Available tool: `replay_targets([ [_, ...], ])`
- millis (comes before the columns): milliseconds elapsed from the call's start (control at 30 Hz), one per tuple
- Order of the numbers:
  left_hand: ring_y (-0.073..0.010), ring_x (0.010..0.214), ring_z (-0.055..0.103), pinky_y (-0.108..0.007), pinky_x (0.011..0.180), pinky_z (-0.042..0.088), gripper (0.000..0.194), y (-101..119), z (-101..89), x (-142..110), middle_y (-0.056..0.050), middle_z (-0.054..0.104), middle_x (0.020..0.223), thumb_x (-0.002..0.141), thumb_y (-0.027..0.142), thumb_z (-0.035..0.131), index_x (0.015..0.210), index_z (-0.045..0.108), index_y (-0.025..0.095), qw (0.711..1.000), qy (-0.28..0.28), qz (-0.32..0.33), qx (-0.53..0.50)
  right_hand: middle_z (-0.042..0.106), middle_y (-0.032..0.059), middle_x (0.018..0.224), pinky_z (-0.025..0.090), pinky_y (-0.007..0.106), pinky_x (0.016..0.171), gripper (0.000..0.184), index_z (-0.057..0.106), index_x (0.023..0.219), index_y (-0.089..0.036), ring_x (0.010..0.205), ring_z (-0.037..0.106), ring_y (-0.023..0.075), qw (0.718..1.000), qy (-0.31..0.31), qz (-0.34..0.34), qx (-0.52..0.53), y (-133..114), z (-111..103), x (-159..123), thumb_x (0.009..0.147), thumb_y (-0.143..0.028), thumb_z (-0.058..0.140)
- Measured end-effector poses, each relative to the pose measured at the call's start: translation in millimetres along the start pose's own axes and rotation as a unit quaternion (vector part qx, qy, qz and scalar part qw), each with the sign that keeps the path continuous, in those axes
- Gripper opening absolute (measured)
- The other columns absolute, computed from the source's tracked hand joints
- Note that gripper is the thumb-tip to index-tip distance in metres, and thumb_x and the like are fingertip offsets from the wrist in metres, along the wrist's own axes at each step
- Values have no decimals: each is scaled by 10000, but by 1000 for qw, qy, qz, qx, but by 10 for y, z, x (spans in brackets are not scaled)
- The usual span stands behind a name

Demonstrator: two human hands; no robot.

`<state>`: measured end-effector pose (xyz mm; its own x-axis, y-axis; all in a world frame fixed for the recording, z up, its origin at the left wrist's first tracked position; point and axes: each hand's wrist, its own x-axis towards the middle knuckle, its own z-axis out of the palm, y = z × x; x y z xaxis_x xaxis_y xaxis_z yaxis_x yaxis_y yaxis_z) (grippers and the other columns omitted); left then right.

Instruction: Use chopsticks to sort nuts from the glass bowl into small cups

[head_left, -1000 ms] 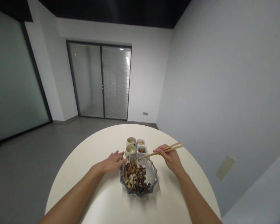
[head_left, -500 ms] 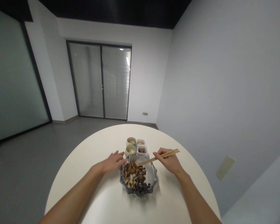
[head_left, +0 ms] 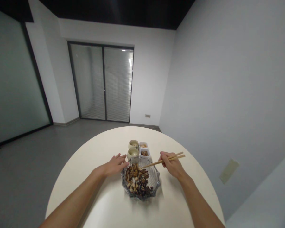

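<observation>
My right hand (head_left: 171, 163) grips a pair of wooden chopsticks (head_left: 160, 161), whose tips reach into a clear glass bowl (head_left: 154, 179) with a scalloped rim. In the bowl lie brown striped nuts (head_left: 134, 171) at the back left, pale nuts (head_left: 133, 185) in front of them and dark pieces (head_left: 143, 190) at the front. Whether the tips pinch a nut is too small to tell. My left hand (head_left: 115, 164), fingers stretched out, rests at the bowl's left rim. Just behind the bowl stand two pale green cups (head_left: 133, 153) and two small white dishes (head_left: 144, 153).
Everything stands on a round cream table (head_left: 104, 202). The near white dish holds brown nuts, the far one pale pieces. A white wall (head_left: 228, 79) rises to the right of the table; glass doors (head_left: 104, 82) are at the back.
The chopsticks dipped to the nuts and closed together, then their rear ends spread slightly as my right hand shifted a little right. My left hand stayed at the rim.
</observation>
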<state>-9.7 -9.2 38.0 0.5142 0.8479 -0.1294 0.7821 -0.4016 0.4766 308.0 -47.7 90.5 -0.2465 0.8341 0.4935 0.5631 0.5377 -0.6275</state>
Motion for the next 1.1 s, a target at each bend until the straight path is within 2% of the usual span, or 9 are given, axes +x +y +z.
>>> replay_targets([
  [333,-333,1415,46,-517,1111,50,717,36,-19,-28,-46,210,1543,913,742,168,1347,470,257,1000,1,0,-5,492,-8,439,354,232,437,572,622,584,-181,425,458,123,994,43,36,96,26,40,-12,954,-530,361],
  [633,-325,1418,20,-528,1116,16,728,54,-30,-38,-54,188,1548,918,737,166,1370,450,242,1000,-3,-4,-12,496,-14,468,329,214,439,560,619,607,-172,438,440,108,995,-19,43,90,22,111,-2,954,-528,361],
  [1100,-324,1417,38,-534,1113,31,719,79,-46,-57,-57,193,1546,923,733,166,1352,476,245,1000,-3,-5,-8,538,-7,457,377,211,451,536,623,625,-171,436,489,114,994,-8,53,100,12,99,-18,946,-527,382],
])
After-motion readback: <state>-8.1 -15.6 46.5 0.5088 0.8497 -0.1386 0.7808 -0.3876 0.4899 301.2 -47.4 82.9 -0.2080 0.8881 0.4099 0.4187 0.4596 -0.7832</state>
